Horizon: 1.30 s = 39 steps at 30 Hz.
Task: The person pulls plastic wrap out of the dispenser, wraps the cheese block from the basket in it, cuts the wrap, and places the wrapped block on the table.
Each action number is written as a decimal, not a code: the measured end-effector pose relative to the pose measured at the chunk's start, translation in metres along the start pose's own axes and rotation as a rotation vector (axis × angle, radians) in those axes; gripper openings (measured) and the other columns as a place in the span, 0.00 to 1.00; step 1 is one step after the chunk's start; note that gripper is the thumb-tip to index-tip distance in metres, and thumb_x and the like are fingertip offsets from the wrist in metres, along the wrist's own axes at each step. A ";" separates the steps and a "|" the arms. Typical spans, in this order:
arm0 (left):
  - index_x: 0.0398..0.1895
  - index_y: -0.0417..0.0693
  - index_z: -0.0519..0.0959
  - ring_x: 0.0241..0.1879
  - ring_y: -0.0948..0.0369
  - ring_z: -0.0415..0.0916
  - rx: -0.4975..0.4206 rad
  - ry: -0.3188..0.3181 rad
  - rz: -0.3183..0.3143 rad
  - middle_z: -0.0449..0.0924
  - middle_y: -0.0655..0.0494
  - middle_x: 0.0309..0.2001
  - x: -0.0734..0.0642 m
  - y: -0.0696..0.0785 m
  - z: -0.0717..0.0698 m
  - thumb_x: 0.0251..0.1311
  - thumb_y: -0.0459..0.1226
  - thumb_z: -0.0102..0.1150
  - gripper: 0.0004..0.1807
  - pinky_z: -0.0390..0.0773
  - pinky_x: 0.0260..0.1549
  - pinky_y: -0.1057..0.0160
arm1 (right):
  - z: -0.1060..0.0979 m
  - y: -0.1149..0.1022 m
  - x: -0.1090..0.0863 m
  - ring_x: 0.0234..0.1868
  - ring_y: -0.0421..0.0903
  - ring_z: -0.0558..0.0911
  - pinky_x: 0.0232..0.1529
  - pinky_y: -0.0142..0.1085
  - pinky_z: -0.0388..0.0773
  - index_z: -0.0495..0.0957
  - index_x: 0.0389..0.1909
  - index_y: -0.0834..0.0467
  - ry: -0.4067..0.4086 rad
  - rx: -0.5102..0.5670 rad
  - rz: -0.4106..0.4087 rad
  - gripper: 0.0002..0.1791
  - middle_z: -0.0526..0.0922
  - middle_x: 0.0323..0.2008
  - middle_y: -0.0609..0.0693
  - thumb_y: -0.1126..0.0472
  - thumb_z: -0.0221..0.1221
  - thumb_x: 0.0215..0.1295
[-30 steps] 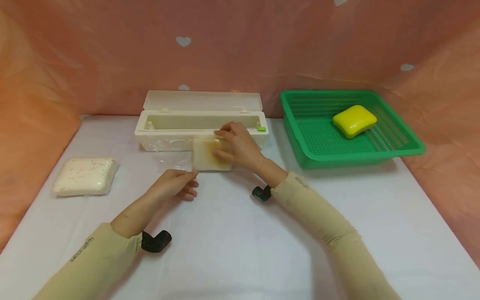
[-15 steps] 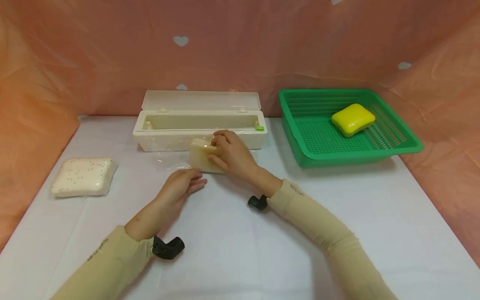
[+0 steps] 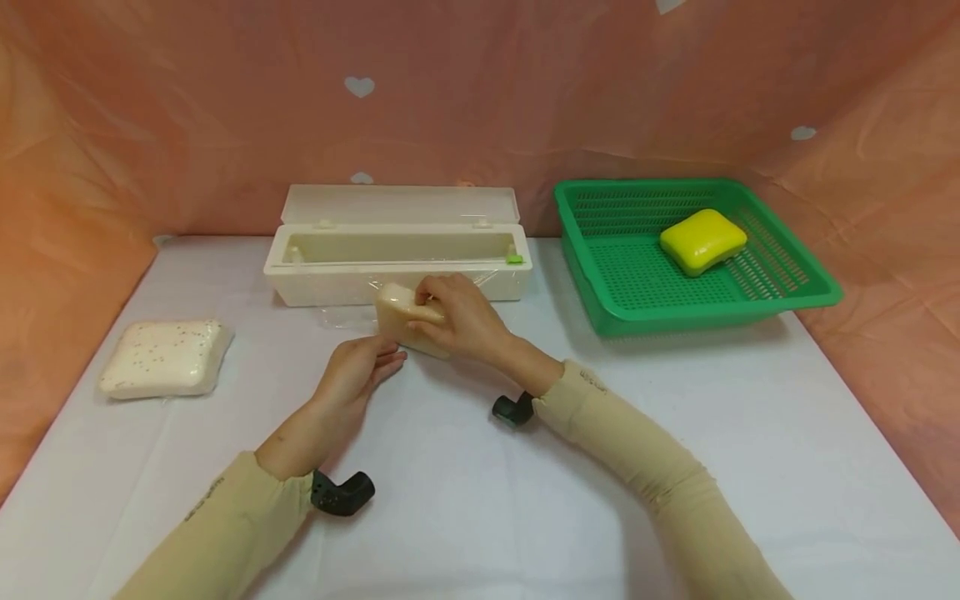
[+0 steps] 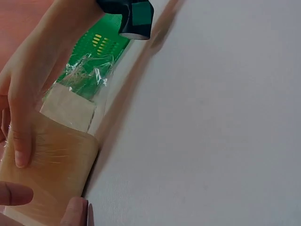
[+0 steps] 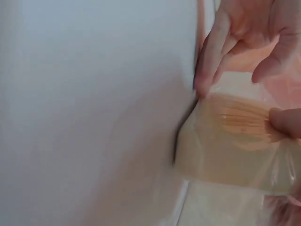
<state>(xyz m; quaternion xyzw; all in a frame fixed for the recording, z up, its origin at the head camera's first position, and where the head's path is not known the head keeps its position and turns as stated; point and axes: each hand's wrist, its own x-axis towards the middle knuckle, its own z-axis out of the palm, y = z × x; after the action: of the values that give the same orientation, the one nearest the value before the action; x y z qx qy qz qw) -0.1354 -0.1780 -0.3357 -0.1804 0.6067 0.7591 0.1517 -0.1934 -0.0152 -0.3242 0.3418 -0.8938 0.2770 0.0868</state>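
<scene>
We pinch the film-covered block (image 3: 394, 320) in our right hand (image 3: 467, 321), in front of the white box (image 3: 322, 287) near the surface's (image 3: 480, 500) far edge; our left hand (image 3: 352, 371), fingers extended, touches the block.

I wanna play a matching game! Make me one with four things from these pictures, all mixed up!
Things:
1. yellow block
2. white box
3. tan block
4. speckled block

Places and states:
A. gripped by the right hand
B. far left in the head view
C. inside the green basket
D. lid open

Pairs: 1-C, 2-D, 3-A, 4-B
</scene>
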 end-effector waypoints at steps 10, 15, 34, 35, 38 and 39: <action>0.41 0.38 0.70 0.38 0.71 0.74 -0.044 0.001 0.015 0.70 0.54 0.43 -0.005 -0.002 0.002 0.61 0.32 0.49 0.07 0.71 0.58 0.66 | -0.005 -0.007 -0.012 0.37 0.42 0.77 0.41 0.29 0.73 0.74 0.33 0.57 0.097 0.334 0.122 0.13 0.80 0.32 0.49 0.59 0.67 0.51; 0.58 0.35 0.62 0.53 0.66 0.69 -0.110 -0.090 0.025 0.66 0.52 0.54 -0.010 -0.004 -0.003 0.65 0.33 0.47 0.19 0.63 0.65 0.63 | -0.006 -0.013 -0.015 0.39 0.42 0.78 0.41 0.28 0.72 0.74 0.34 0.58 0.087 0.504 0.237 0.13 0.80 0.35 0.50 0.60 0.67 0.51; 0.65 0.42 0.51 0.31 0.71 0.73 0.182 0.038 -0.015 0.67 0.54 0.48 -0.025 -0.009 -0.006 0.61 0.52 0.53 0.38 0.75 0.33 0.72 | 0.003 -0.016 -0.046 0.34 0.41 0.76 0.34 0.30 0.73 0.69 0.38 0.55 -0.229 0.649 0.621 0.17 0.77 0.36 0.50 0.45 0.54 0.63; 0.64 0.42 0.51 0.31 0.70 0.73 0.195 0.037 -0.009 0.66 0.53 0.48 -0.026 -0.010 -0.005 0.62 0.52 0.51 0.37 0.75 0.32 0.72 | 0.002 -0.016 -0.048 0.31 0.41 0.76 0.32 0.30 0.75 0.68 0.39 0.56 -0.246 0.693 0.638 0.17 0.76 0.36 0.51 0.46 0.54 0.63; 0.64 0.43 0.50 0.30 0.69 0.74 0.218 0.020 -0.004 0.65 0.52 0.49 -0.026 -0.010 -0.001 0.63 0.53 0.48 0.35 0.75 0.31 0.70 | 0.000 -0.016 -0.054 0.19 0.42 0.75 0.24 0.32 0.75 0.63 0.44 0.56 -0.297 0.809 0.685 0.19 0.76 0.31 0.51 0.47 0.53 0.64; 0.64 0.44 0.50 0.30 0.68 0.74 0.229 0.009 -0.005 0.64 0.52 0.50 -0.026 -0.010 0.000 0.64 0.53 0.46 0.34 0.75 0.30 0.70 | 0.000 -0.015 -0.056 0.16 0.42 0.74 0.22 0.31 0.74 0.62 0.45 0.56 -0.309 0.832 0.700 0.19 0.75 0.29 0.51 0.47 0.53 0.64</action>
<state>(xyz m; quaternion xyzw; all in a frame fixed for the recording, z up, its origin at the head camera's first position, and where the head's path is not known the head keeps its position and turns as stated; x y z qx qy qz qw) -0.1081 -0.1759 -0.3329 -0.1669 0.6898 0.6835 0.1707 -0.1413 0.0069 -0.3364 0.0668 -0.7717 0.5649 -0.2842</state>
